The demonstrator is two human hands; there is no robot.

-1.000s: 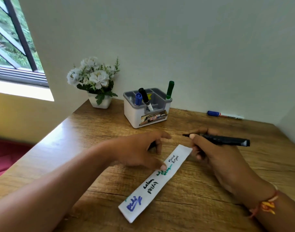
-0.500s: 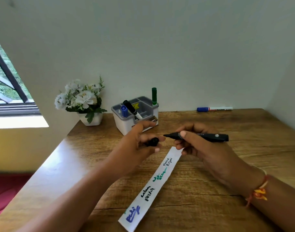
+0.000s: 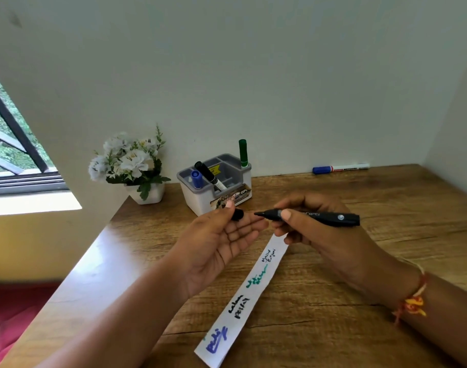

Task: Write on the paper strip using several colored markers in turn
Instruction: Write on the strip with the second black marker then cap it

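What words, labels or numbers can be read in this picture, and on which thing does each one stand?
"OPL": on the sticker on the front of the organizer; the rest of it is blurred.
Paper strip: four handwritten entries in blue, black, green and black; none is legible.
Black marker in the right hand: pale print, too blurred.
Blue-capped marker by the wall: print too small.
Yellow tag inside the organizer: unreadable.

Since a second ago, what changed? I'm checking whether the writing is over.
The left hand lifted off the paper strip, bringing the black cap up to the tip of the black marker; the right hand raised it to meet. The strip lies as before.
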